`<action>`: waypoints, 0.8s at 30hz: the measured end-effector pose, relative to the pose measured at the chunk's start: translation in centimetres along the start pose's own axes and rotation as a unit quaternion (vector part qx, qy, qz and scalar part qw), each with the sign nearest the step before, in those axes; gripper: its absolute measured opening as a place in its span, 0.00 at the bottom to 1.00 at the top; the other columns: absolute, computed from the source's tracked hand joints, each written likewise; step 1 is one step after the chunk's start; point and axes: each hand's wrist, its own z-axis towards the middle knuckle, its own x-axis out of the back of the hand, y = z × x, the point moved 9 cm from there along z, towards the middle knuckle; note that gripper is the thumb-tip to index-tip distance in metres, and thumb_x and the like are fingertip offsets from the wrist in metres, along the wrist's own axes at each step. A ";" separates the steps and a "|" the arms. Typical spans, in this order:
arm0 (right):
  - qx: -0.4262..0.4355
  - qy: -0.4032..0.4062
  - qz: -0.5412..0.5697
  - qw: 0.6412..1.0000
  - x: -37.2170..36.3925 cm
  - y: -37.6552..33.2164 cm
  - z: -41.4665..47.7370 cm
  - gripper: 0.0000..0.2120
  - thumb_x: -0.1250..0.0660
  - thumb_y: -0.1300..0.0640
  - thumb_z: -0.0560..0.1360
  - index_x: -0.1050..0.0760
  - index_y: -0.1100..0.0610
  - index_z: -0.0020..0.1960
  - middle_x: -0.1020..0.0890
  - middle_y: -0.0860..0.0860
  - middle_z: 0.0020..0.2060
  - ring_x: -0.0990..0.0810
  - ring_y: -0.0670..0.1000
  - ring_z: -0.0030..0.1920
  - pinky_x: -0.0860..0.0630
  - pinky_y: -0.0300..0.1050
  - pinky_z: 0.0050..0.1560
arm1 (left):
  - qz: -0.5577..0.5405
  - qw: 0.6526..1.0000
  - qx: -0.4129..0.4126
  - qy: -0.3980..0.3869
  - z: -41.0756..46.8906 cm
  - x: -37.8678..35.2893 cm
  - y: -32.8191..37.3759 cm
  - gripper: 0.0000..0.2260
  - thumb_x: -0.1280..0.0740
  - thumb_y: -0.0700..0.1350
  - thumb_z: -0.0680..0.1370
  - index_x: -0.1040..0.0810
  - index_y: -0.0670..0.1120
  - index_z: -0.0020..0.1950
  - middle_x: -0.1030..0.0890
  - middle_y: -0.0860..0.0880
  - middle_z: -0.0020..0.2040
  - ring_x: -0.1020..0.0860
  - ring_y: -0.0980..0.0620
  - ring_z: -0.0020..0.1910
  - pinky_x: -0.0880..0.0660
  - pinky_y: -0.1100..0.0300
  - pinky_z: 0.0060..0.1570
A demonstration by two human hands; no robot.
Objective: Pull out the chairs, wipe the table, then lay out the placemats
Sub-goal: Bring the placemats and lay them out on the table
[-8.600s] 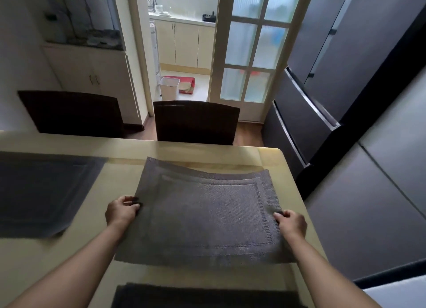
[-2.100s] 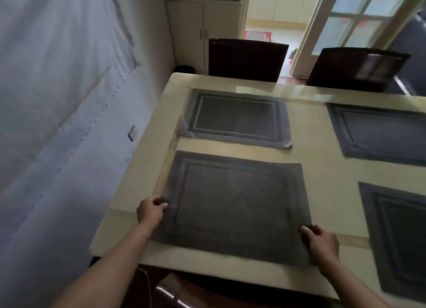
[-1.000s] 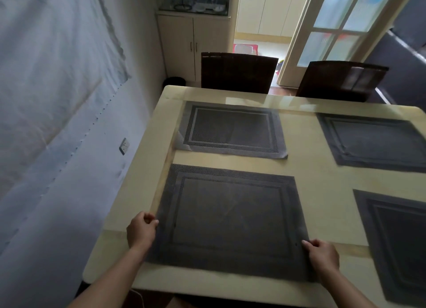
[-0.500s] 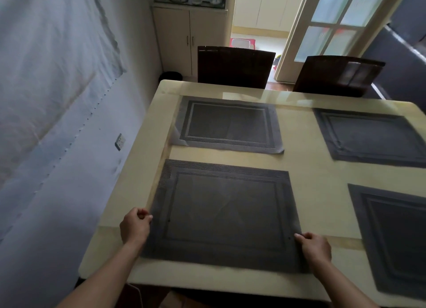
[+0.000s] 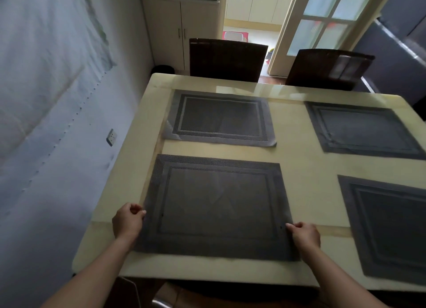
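Observation:
Several dark grey woven placemats lie flat on the cream table point(image 5: 306, 167). The near-left placemat point(image 5: 216, 206) lies in front of me, close to the near edge. My left hand point(image 5: 128, 222) pinches its left edge and my right hand point(image 5: 304, 237) pinches its right edge near the lower corner. Another placemat point(image 5: 219, 118) lies at the far left, a third placemat point(image 5: 362, 130) at the far right, and a near-right placemat point(image 5: 391, 227) runs out of view. Two dark chairs, the left chair point(image 5: 227, 58) and the right chair point(image 5: 327, 69), stand at the far side.
A pale wall point(image 5: 53, 123) runs close along the table's left side. A cream cabinet point(image 5: 179, 31) stands behind the left chair. A glass-paned door point(image 5: 322, 19) and a dark fridge point(image 5: 401, 42) are at the far right. A chair seat shows below the near edge.
Long ago I held a mat at the table's right end. Over the last second the near-left placemat has slid slightly toward the near edge, both hands staying on its sides.

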 end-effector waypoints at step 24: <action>0.112 0.051 -0.128 0.984 0.3 -2.5 -1.4 0.15 0.30 0.57 0.73 0.26 0.61 0.56 0.24 0.62 0.53 0.26 0.63 0.54 0.29 0.50 0.53 | 0.131 0.982 -0.133 -0.042 -0.7 -1.3 1.7 0.16 0.30 0.35 0.72 0.22 0.42 0.59 0.22 0.40 0.57 0.26 0.40 0.55 0.27 0.50 0.56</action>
